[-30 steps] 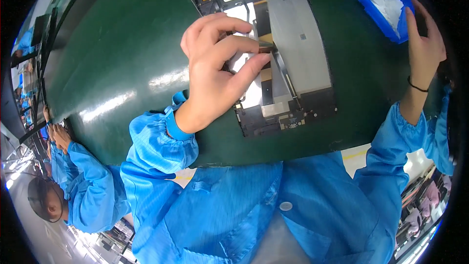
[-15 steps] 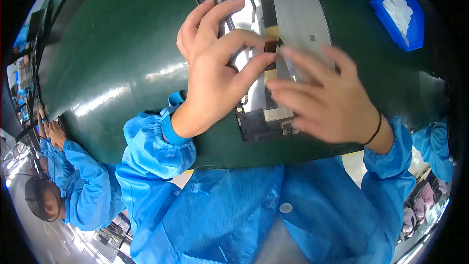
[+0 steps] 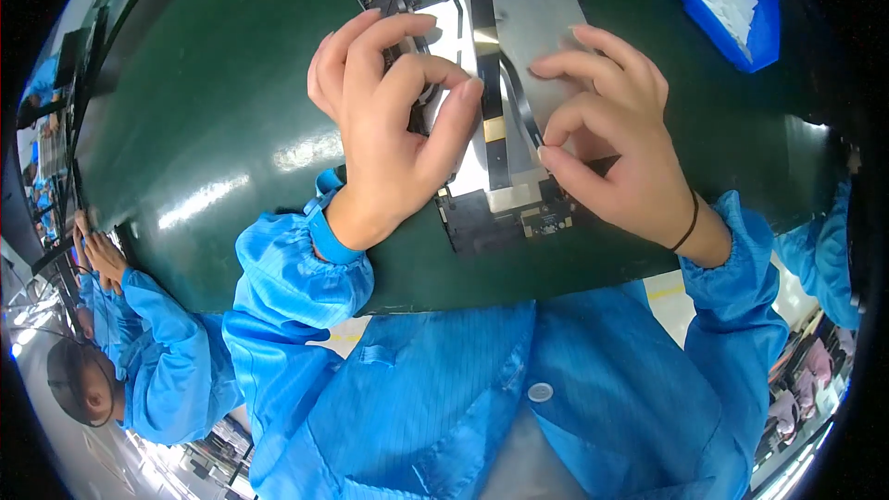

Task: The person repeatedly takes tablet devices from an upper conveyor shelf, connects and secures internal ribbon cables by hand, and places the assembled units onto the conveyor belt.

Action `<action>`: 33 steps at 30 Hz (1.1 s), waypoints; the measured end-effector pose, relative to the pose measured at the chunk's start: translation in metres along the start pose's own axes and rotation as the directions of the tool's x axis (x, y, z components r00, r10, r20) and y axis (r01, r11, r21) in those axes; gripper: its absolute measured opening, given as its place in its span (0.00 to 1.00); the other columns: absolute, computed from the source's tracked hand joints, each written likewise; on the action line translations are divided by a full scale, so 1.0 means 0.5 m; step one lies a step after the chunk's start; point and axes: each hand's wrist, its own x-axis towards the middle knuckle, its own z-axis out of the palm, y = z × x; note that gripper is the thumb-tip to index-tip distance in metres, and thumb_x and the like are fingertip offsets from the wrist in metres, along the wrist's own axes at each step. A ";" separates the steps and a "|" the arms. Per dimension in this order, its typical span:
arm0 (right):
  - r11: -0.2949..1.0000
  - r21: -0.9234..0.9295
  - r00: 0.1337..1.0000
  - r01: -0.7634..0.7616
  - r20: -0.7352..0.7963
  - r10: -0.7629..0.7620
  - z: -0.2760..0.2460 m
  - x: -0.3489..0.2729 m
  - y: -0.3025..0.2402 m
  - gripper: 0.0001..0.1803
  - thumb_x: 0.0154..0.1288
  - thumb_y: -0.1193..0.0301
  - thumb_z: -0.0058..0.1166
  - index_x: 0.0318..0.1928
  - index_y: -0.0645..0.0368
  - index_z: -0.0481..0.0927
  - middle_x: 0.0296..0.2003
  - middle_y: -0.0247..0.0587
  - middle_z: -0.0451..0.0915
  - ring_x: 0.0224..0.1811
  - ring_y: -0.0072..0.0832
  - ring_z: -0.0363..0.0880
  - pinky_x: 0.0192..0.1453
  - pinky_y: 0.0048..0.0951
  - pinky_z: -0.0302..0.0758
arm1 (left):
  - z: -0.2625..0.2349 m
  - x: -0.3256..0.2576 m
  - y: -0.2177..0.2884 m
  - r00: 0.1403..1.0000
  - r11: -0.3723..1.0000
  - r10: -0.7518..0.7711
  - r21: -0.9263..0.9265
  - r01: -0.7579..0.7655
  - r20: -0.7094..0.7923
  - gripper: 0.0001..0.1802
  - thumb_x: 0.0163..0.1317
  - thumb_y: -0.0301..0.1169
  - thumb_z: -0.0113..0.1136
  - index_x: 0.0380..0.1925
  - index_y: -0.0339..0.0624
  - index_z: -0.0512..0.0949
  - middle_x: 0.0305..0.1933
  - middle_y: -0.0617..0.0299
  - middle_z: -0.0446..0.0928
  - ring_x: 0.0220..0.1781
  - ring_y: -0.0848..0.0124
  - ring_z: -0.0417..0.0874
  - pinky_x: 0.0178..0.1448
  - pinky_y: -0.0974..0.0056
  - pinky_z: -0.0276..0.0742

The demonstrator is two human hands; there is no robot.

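An opened tablet-like device (image 3: 546, 14) lies on the table, showing silver panels, black frame parts and a dark ribbon cable (image 3: 496, 159) with gold patches down its middle. My right hand (image 3: 620, 125) is over the device's right side. Its thumb and index finger pinch the lower end of a thin black strip (image 3: 521, 97), which rises loosely beside the ribbon cable. My left hand (image 3: 394, 116) is over the device's left side, thumb and index tips pressed together next to the ribbon cable. Whatever lies between those tips is hidden.
A blue bin (image 3: 761, 32) holding white pieces stands at the far right of the green table (image 3: 213, 102). At the left edge a co-worker in a blue smock (image 3: 176, 352) has their hands on the table. More blue sleeve (image 3: 815, 268) shows at the right.
My right hand, blurred before, now pinches the black strip's lower end to the right of the ribbon cable. My left hand's fingertips remain together near the cable. The whole view has shifted slightly.
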 end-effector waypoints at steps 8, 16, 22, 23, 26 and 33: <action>0.992 0.119 0.998 0.052 -0.027 -0.049 -0.006 -0.025 -0.001 0.07 0.50 0.73 0.63 0.31 0.50 0.78 0.50 0.37 0.80 0.67 0.45 0.65 0.69 0.46 0.53 | -0.036 -0.004 0.075 0.989 0.997 0.047 -0.066 -0.038 0.140 0.09 0.45 0.38 0.71 0.28 0.54 0.85 0.54 0.61 0.78 0.63 0.55 0.67 0.70 0.49 0.49; 0.945 0.310 0.994 0.107 -0.021 -0.106 -0.005 -0.024 -0.005 0.07 0.52 0.72 0.64 0.33 0.50 0.79 0.35 0.32 0.80 0.47 0.32 0.77 0.64 0.42 0.62 | -0.044 -0.054 0.070 0.837 0.807 0.545 0.299 -0.509 -0.046 0.15 0.45 0.40 0.69 0.36 0.75 0.83 0.40 0.83 0.77 0.48 0.77 0.72 0.73 0.57 0.47; 0.925 0.344 0.986 0.161 -0.024 -0.163 -0.003 -0.012 0.001 0.07 0.53 0.73 0.63 0.34 0.51 0.79 0.34 0.34 0.79 0.43 0.34 0.77 0.58 0.39 0.67 | -0.029 -0.053 0.058 0.741 0.709 0.664 0.396 -0.583 -0.100 0.08 0.47 0.43 0.65 0.30 0.75 0.84 0.34 0.86 0.78 0.42 0.81 0.74 0.70 0.59 0.49; 0.926 0.342 0.987 0.159 -0.024 -0.161 -0.002 -0.010 -0.002 0.07 0.53 0.73 0.63 0.34 0.51 0.79 0.34 0.34 0.79 0.43 0.34 0.77 0.58 0.39 0.67 | -0.027 -0.052 0.053 0.687 0.667 0.716 0.410 -0.622 -0.122 0.07 0.47 0.42 0.64 0.28 0.75 0.84 0.32 0.86 0.78 0.41 0.82 0.74 0.69 0.59 0.50; 0.946 0.273 0.985 0.173 -0.051 -0.166 -0.002 -0.002 -0.015 0.07 0.53 0.72 0.63 0.33 0.51 0.79 0.33 0.33 0.78 0.41 0.34 0.77 0.56 0.38 0.67 | -0.038 -0.047 0.041 0.619 0.609 0.778 0.379 -0.697 -0.111 0.06 0.47 0.41 0.63 0.25 0.73 0.84 0.31 0.86 0.80 0.38 0.82 0.74 0.67 0.59 0.51; 0.996 0.087 0.969 0.035 -0.247 -0.013 -0.026 0.021 0.027 0.02 0.66 0.77 0.55 0.38 0.58 0.77 0.35 0.35 0.77 0.35 0.21 0.76 0.41 0.21 0.73 | -0.062 -0.049 0.034 0.666 0.664 0.745 0.117 -0.739 -0.025 0.06 0.47 0.37 0.64 0.27 0.67 0.84 0.36 0.82 0.84 0.44 0.78 0.78 0.69 0.55 0.49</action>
